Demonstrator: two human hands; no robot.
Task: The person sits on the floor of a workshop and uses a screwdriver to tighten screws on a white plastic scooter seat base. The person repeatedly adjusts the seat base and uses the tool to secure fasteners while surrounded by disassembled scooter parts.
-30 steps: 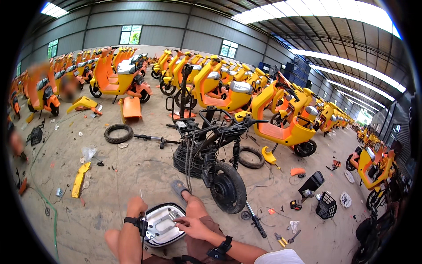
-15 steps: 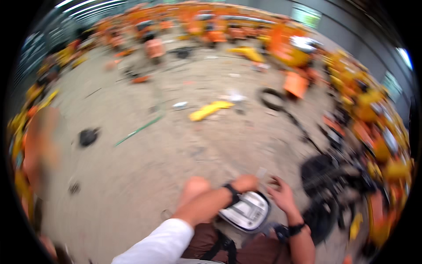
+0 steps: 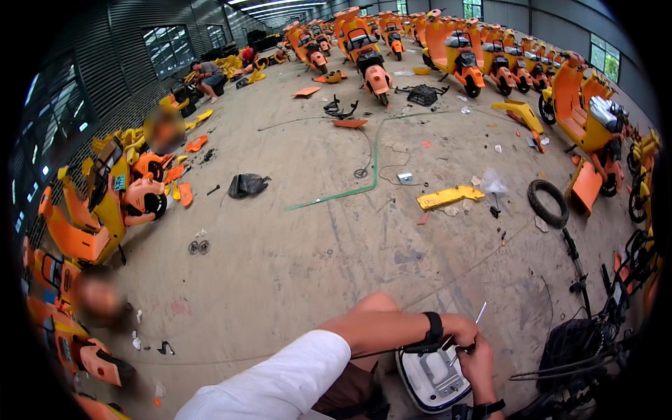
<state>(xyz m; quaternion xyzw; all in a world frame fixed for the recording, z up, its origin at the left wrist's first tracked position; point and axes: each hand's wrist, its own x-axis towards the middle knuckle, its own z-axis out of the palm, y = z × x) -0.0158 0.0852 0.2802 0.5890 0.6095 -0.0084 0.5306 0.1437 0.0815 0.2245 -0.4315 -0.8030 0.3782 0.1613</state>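
A white plastic shell with a black rim (image 3: 435, 381) rests by my lap, below my hands. My left hand (image 3: 460, 329) is closed above its far edge, the arm reaching across from the lower left. My right hand (image 3: 479, 362) meets it there, its fingers curled. A thin pale metal rod (image 3: 481, 312) sticks up from between the hands, and a slim shaft shows below them over the shell. My left hand appears to grip the rod; what the right fingers hold is hidden.
A yellow panel (image 3: 450, 197) and a black tyre (image 3: 548, 203) lie on the concrete floor ahead. Black scooter parts (image 3: 570, 350) crowd my right side. Orange and yellow scooters (image 3: 91, 224) stand left and in far rows. A seated person (image 3: 210, 78) is at the far left.
My hands, apart half a second ago, have come together above the shell's far edge. My right hand's fingers have curled in. The view has swung and is sharper.
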